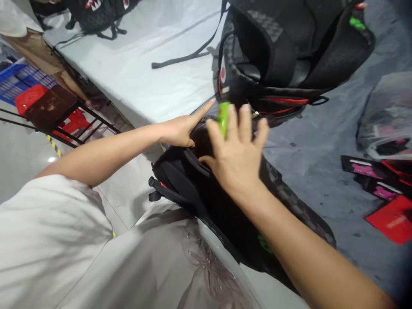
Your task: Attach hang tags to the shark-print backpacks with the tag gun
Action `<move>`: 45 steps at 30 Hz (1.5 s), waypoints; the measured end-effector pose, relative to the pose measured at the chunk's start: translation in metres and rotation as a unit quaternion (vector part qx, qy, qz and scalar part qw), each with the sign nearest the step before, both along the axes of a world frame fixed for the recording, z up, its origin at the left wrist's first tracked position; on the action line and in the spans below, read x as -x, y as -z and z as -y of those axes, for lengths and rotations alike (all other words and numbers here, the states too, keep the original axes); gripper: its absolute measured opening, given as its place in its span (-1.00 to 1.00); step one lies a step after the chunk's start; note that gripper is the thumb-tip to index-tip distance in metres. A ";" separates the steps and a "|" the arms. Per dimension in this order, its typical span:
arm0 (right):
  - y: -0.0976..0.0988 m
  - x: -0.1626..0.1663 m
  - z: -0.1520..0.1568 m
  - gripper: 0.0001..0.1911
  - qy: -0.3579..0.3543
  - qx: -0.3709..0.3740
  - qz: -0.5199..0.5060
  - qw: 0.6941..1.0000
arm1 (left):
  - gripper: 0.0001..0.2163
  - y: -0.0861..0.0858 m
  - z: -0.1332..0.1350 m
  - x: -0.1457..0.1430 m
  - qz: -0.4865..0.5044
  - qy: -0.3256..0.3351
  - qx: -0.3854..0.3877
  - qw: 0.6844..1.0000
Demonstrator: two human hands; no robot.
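Observation:
A black backpack [206, 193] lies across the near edge of the grey table [309, 159], partly over my lap. My left hand [182, 128] rests on its upper left edge with the index finger pointing out and the other fingers curled on the fabric. My right hand [236, 150] lies on top of the backpack with fingers spread and stretched forward. A small green tag [223, 116] shows between its fingers; whether it is held I cannot tell. A second black backpack [283, 56] with red trim stands behind.
Red and pink cards [386, 189] and a clear plastic bag [386, 111] lie at the right. A third dark backpack [99, 13] sits at the far left of the table. Red stools [48, 107] and a blue crate [19, 79] stand on the floor at left.

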State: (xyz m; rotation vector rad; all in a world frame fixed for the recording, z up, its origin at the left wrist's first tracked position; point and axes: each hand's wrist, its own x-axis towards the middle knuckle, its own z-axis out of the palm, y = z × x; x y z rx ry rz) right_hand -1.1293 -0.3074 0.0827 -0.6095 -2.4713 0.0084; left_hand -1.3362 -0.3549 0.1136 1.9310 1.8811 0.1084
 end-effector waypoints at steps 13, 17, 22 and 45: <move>0.006 0.020 -0.021 -0.35 0.013 0.064 0.091 0.994 | 0.10 -0.012 -0.015 -0.012 -0.063 -0.033 0.073 0.995; 0.004 0.024 -0.023 -0.26 0.038 0.073 0.113 0.990 | 0.24 -0.012 -0.016 -0.018 -0.103 -0.043 0.090 0.990; -0.001 0.024 -0.025 -0.30 0.034 0.066 0.114 0.991 | 0.26 -0.011 -0.022 -0.030 -0.212 -0.078 0.108 0.968; 0.003 0.020 -0.038 -0.33 -0.003 0.041 0.074 0.996 | -0.01 -0.020 -0.022 -0.025 -0.151 -0.066 0.129 0.978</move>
